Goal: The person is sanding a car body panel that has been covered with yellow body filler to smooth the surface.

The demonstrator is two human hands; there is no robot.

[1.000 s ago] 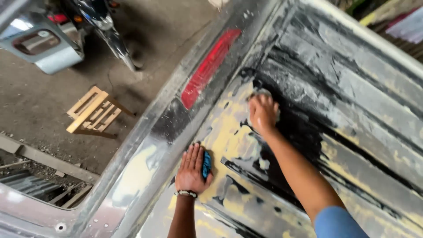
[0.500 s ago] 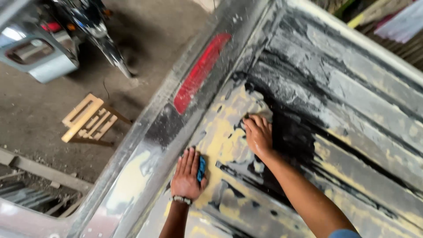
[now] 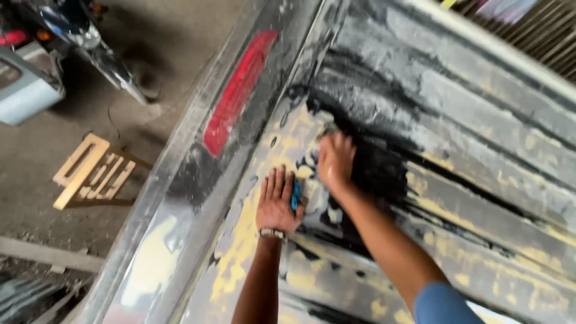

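Right hand point(image 3: 336, 161) shifted up ribbed panel point(image 3: 456, 180), pressed flat, grip unclear; left hand point(image 3: 276, 204) spread beside, thumb on blue object point(image 3: 296, 195).

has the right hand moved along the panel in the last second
Yes. The right hand slid down toward the flat left hand, then back up toward the red light strip.

No packages, labels, signs or screens are visible in this view of the ribbed metal panel point(image 3: 480, 156) and workshop floor point(image 3: 150, 90).
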